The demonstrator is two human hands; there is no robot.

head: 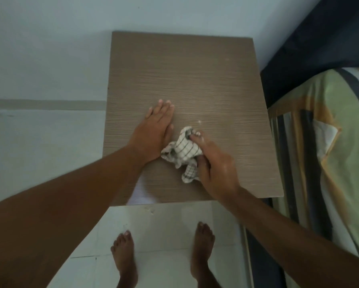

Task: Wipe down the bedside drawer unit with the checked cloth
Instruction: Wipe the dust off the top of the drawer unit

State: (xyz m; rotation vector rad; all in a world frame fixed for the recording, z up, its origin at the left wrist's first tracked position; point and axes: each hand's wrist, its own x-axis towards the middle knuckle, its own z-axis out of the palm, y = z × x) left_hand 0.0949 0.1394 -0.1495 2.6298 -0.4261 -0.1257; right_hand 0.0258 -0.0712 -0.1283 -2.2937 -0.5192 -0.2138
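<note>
On the drawer unit (195,69), left hand (155,132) lies flat, fingers (164,109) together; right hand (216,165) seemingly pinches cloth (183,150).

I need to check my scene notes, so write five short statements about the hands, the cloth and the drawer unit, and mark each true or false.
1. The right hand grips the checked cloth. True.
2. The left hand is balled into a fist. False: it lies flat with straight fingers on the drawer unit.
3. The checked cloth is spread flat across the top. False: it is bunched up in the right hand's grip.
4. A bed stands to the right of the drawer unit. True.
5. The person wears shoes. False: the feet are bare.
</note>
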